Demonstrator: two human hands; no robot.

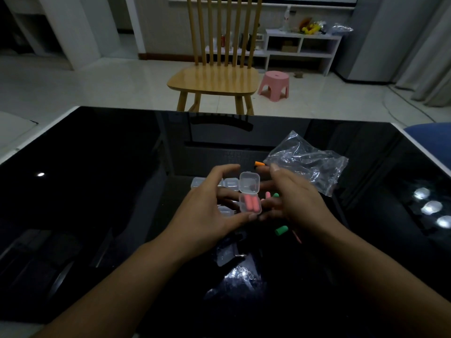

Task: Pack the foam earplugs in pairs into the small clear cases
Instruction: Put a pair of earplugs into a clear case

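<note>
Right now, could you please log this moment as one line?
step: close case | case: open, pink pair inside | left hand: holds case | right hand: at case | loose: green plug, orange plug

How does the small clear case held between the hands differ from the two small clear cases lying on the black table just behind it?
The held small clear case is open, its lid raised; the two clear cases on the glossy black table behind it look closed. The held case contains two pink foam earplugs; no earplugs are visible in the table cases. The held case is lifted between the left hand and right hand; the others rest on the table. All share the same square, clear-plastic form.
</note>
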